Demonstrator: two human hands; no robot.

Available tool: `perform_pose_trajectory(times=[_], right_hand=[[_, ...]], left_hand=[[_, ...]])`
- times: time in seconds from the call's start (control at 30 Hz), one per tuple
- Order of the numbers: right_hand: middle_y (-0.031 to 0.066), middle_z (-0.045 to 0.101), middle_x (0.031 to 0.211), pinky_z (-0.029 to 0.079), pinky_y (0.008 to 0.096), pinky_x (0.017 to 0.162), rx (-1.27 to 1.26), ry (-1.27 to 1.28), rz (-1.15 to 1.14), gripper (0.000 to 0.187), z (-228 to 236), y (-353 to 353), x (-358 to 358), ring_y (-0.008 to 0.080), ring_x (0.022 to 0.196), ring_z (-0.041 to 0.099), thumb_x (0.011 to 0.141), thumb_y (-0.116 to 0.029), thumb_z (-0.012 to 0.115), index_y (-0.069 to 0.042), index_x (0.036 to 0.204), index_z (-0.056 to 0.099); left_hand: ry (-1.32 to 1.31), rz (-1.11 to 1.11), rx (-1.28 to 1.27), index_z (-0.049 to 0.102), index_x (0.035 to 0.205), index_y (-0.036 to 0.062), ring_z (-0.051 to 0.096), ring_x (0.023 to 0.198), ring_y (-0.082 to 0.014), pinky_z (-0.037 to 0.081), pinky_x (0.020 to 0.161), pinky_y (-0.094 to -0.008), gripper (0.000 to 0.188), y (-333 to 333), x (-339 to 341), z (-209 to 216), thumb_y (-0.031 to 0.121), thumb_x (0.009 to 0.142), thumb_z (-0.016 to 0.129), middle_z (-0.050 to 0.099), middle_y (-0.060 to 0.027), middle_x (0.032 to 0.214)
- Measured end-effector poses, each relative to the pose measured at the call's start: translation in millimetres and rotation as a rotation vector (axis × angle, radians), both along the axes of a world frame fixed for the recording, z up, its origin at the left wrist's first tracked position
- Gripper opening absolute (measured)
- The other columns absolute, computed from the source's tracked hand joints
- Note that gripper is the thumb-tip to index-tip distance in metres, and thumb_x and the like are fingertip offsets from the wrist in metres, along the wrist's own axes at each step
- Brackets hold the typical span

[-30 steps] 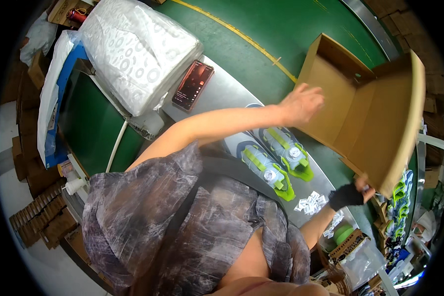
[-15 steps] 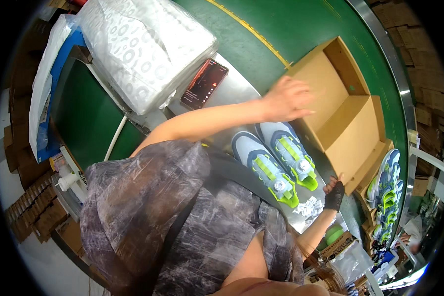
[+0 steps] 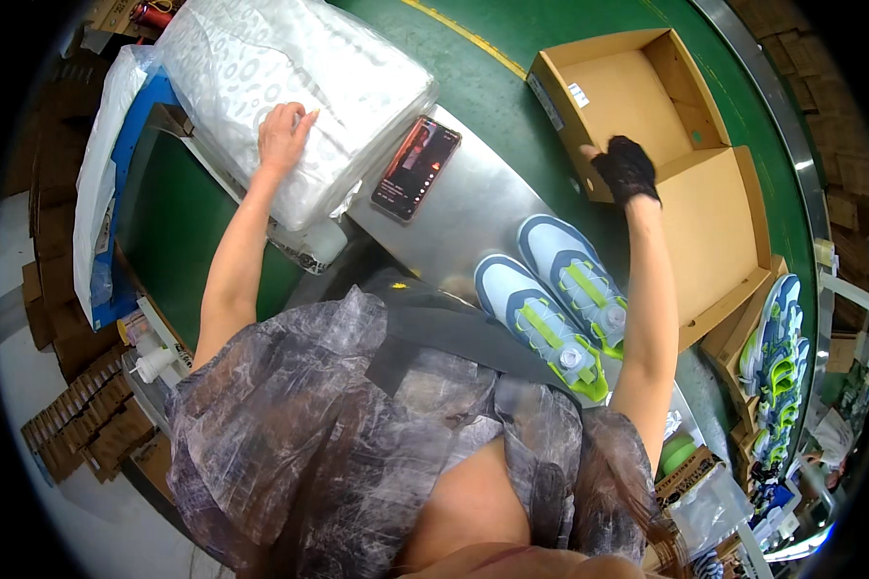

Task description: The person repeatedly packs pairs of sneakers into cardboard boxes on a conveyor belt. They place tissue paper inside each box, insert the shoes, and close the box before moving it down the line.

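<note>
My bare left hand (image 3: 285, 140) rests on top of a thick stack of white tissue paper (image 3: 357, 87) printed with rings, fingers slightly bent against the surface. A black fingerless glove covers my right hand (image 3: 628, 169), which is closed over the near wall of an open brown shoebox (image 3: 724, 232); some of its fingers are hidden. Under and left of my right forearm, a pair of pale blue sneakers, one sneaker (image 3: 521, 309) beside the other sneaker (image 3: 565, 256), lies on the metal bench with lime laces and heels. Clear round pieces sit at their ankle openings.
A phone (image 3: 416, 169) with a lit screen lies on the metal bench (image 3: 488, 193) beside the paper stack. Beyond runs a green surface with a yellow line (image 3: 463, 34). More sneakers (image 3: 777, 376) stand in a row at the right, near a green round object (image 3: 678, 454).
My left hand has swung from over the shoebox to the tissue paper. My right hand has moved up from the box's lower corner to its near wall. The shoebox has shifted away from me.
</note>
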State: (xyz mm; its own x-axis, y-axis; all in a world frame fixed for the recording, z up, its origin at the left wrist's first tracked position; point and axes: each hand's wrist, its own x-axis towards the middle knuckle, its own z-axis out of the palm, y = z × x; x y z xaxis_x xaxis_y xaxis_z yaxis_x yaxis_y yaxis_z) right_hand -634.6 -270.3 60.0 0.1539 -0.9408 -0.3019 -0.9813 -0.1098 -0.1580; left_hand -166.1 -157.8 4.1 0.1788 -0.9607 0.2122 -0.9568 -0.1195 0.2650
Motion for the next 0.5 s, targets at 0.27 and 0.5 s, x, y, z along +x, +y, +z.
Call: perform_pose_trajectory(times=[0.27,0.5], right_hand=[[0.0158,0.061,0.094,0.046,0.0394,0.078,0.088,0.074,0.351,0.029,-25.5,60.4,-50.6,0.0305,0.093,0.057,0.075,-0.022,0.057,-0.010,0.101,0.059],[0.0143,0.062,0.087,0.046,0.0390,0.075,0.111,0.138,0.346,0.029,-14.7,98.4,-84.4,0.0286,0.087,0.059,0.073,-0.020,0.058,-0.010,0.100,0.060]], left_hand=[[-0.097,0.146,-0.025,0.047,0.083,0.0062,0.054,0.076,-0.0375,0.041,0.065,-0.0460,0.019,1.1,16.2,9.0,0.025,0.087,0.045,0.057,-0.0164,0.079],[-0.014,0.269,-0.406,0.051,0.084,-0.0008,0.057,0.066,-0.0284,0.044,0.061,-0.0369,0.029,-16.4,20.7,156.2,0.028,0.088,0.048,0.057,-0.0186,0.071]])
